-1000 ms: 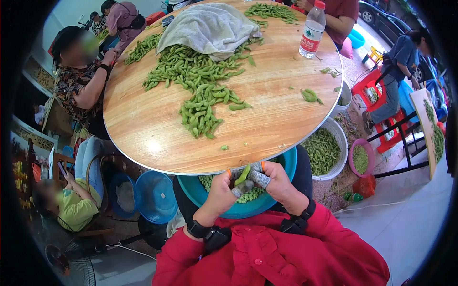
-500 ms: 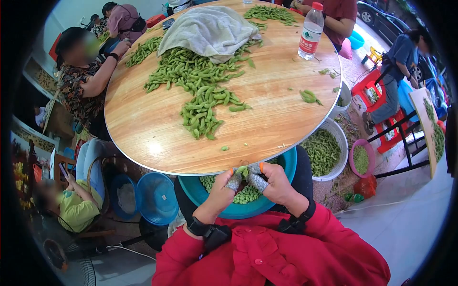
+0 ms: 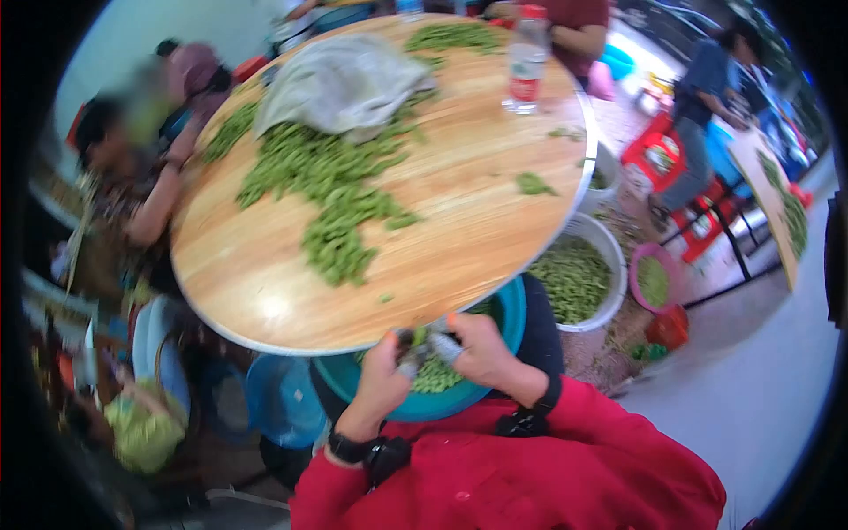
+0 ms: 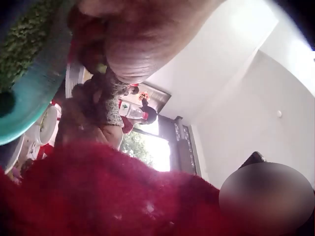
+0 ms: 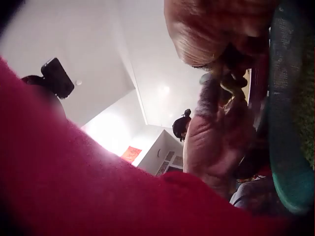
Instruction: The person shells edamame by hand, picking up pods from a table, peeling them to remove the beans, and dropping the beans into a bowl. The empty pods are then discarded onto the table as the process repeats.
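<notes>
Over a teal basin [image 3: 508, 340] of shelled green soybeans [image 3: 435, 378], both hands meet at the table's near edge. My left hand [image 3: 382, 378] pinches a green soybean pod [image 3: 419, 336] between thumb and fingers, and my right hand [image 3: 484, 352] pinches it from the other side. Grey wrappings cover parts of the fingers and thumbs, with orange at some tips. In the right wrist view the left hand [image 5: 214, 132] faces the camera, its wrapped thumb up against the right hand [image 5: 216, 32]. Motion blur softens the pod's outline.
Unshelled soybean pods [image 3: 340, 234] lie heaped on the round wooden table [image 3: 468, 247], partly under a grey towel [image 3: 344, 84]. A water bottle [image 3: 526, 62] stands at the far right. A white tub [image 3: 618, 291] of pods and blue basins [image 3: 287, 402] flank the lap. Other people sit around.
The head view has shifted, so the table and hands appear further left and lower. Both hands stay together over the basin, while the pod between the fingers has changed position.
</notes>
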Available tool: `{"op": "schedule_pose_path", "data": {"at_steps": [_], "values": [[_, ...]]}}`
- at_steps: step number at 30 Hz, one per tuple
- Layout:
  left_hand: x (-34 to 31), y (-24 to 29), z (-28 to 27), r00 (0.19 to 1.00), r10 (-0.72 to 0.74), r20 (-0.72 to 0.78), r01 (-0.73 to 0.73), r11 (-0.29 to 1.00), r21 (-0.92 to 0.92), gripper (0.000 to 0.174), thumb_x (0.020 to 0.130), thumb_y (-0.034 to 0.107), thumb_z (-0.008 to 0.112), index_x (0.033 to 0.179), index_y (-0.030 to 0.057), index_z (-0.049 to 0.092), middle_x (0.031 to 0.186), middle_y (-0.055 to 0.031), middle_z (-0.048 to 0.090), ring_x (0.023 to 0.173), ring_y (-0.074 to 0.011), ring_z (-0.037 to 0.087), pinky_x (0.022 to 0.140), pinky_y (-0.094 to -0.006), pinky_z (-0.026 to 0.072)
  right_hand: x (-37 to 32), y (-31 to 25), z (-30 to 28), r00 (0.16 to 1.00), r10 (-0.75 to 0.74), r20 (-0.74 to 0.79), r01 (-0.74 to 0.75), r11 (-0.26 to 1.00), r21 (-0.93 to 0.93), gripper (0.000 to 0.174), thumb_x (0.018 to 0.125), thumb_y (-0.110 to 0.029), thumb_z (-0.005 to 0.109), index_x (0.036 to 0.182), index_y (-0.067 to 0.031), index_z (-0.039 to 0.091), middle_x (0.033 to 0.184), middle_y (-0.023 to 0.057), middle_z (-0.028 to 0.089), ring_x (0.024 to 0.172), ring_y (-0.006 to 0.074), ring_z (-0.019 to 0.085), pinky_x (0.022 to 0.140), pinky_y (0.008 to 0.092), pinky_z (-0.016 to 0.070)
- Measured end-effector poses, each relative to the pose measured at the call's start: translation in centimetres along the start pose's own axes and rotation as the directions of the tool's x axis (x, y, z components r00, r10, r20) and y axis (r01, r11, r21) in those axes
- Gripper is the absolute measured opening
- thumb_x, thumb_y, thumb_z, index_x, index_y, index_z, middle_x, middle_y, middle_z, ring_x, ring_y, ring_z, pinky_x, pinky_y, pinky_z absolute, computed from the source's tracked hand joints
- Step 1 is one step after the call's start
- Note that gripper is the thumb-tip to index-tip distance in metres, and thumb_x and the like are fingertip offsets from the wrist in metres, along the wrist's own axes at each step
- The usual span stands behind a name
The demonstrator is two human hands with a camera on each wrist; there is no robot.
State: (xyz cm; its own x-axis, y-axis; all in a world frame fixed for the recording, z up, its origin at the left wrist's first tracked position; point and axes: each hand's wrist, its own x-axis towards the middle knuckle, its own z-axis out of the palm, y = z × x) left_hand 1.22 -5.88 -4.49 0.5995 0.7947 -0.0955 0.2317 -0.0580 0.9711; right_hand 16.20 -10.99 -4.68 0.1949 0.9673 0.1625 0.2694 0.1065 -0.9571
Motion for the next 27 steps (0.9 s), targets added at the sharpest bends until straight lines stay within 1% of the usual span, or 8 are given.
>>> {"op": "schedule_pose_path", "data": {"at_steps": [4, 5, 9, 11, 19, 22, 26, 27], "values": [[-0.1, -0.9, 0.1, 0.993, -0.117, 0.030, 0.120, 0.979, -0.162, 0.015, 0.084, 0.010, 0.049, 0.096, 0.0014, 0.050, 0.073, 0.0001, 0.053, 0.062, -0.0050, 0.047, 0.055, -0.0186, 0.0382, -0.3, 0.9, 0.2, 0.999, -0.032, -0.011, 0.032, 0.999, 0.031, 0.012, 0.074, -0.012, 0.056, 0.074, 0.0001, 0.053, 0.066, 0.0201, 0.054, 0.060, 0.0338, 0.055, 0.054, 0.0358, 0.0426], [-0.2, -0.3, 0.1, 0.979, -0.203, 0.037, 0.205, 0.942, -0.266, 0.014, 0.085, 0.010, 0.046, 0.095, 0.0023, 0.051, 0.072, 0.0007, 0.051, 0.061, -0.0041, 0.045, 0.053, -0.0170, 0.0365, -0.4, 0.6, -0.3, 0.999, 0.000, 0.053, 0.000, 1.000, 0.002, 0.011, 0.077, -0.010, 0.056, 0.084, -0.0002, 0.057, 0.073, 0.0174, 0.058, 0.066, 0.0268, 0.059, 0.060, 0.0319, 0.0455], [0.4, -0.5, 0.8, 0.975, -0.209, -0.074, 0.171, 0.921, -0.351, 0.016, 0.082, 0.004, 0.038, 0.092, 0.0062, 0.051, 0.072, 0.0025, 0.047, 0.057, -0.0030, 0.043, 0.049, -0.0156, 0.0338, -0.4, -0.4, 0.0, 0.996, -0.081, 0.023, 0.083, 0.993, -0.086, 0.009, 0.074, -0.007, 0.056, 0.079, -0.0007, 0.055, 0.070, 0.0181, 0.055, 0.067, 0.0340, 0.056, 0.058, 0.0361, 0.0433], [0.5, -0.4, 0.3, 0.965, -0.262, -0.021, 0.235, 0.896, -0.376, 0.020, 0.080, 0.001, 0.036, 0.093, 0.0071, 0.050, 0.076, 0.0016, 0.049, 0.063, -0.0047, 0.047, 0.053, -0.0162, 0.0386, -0.5, -0.3, 0.2, 0.996, -0.087, 0.030, 0.090, 0.988, -0.121, 0.008, 0.071, -0.006, 0.056, 0.077, -0.0007, 0.054, 0.068, 0.0182, 0.053, 0.067, 0.0358, 0.054, 0.057, 0.0374, 0.0420], [-0.2, 0.1, -0.7, 0.984, -0.139, -0.112, 0.109, 0.965, -0.239, 0.022, 0.076, 0.004, 0.058, 0.097, -0.0001, 0.051, 0.088, -0.0041, 0.056, 0.080, -0.0116, 0.053, 0.074, -0.0232, 0.0426, -0.6, -0.6, -0.2, 0.998, -0.063, 0.024, 0.066, 0.976, -0.207, 0.010, 0.068, -0.006, 0.056, 0.076, -0.0020, 0.053, 0.069, 0.0176, 0.053, 0.066, 0.0369, 0.053, 0.056, 0.0393, 0.0410], [-0.3, -0.2, -1.1, 0.980, -0.156, -0.126, 0.143, 0.984, -0.102, 0.019, 0.076, 0.005, 0.059, 0.093, -0.0018, 0.053, 0.083, -0.0046, 0.056, 0.075, -0.0115, 0.054, 0.067, -0.0239, 0.0440, -0.2, -1.4, -0.3, 0.994, -0.052, 0.100, 0.071, 0.977, -0.199, 0.011, 0.066, -0.010, 0.054, 0.074, -0.0024, 0.053, 0.069, 0.0200, 0.055, 0.070, 0.0390, 0.054, 0.059, 0.0427, 0.0430], [-0.4, -0.4, 0.1, 0.992, -0.086, -0.088, 0.056, 0.953, -0.298, 0.011, 0.081, 0.006, 0.047, 0.091, 0.0041, 0.051, 0.065, 0.0019, 0.047, 0.051, -0.0047, 0.040, 0.044, -0.0180, 0.0288, -0.2, -0.5, 0.3, 0.991, -0.082, 0.104, 0.102, 0.974, -0.201, 0.013, 0.069, -0.012, 0.058, 0.071, -0.0006, 0.053, 0.069, 0.0198, 0.054, 0.067, 0.0381, 0.053, 0.058, 0.0409, 0.0433], [-0.3, 0.1, 0.2, 0.973, -0.217, -0.077, 0.182, 0.929, -0.322, 0.012, 0.081, 0.005, 0.046, 0.091, 0.0055, 0.051, 0.062, 0.0021, 0.046, 0.049, -0.0047, 0.039, 0.042, -0.0183, 0.0271, -0.3, -0.9, 0.2, 0.990, -0.043, 0.136, 0.075, 0.968, -0.239, 0.011, 0.067, -0.009, 0.057, 0.069, 0.0006, 0.052, 0.069, 0.0204, 0.053, 0.066, 0.0384, 0.053, 0.058, 0.0412, 0.0431]]}}
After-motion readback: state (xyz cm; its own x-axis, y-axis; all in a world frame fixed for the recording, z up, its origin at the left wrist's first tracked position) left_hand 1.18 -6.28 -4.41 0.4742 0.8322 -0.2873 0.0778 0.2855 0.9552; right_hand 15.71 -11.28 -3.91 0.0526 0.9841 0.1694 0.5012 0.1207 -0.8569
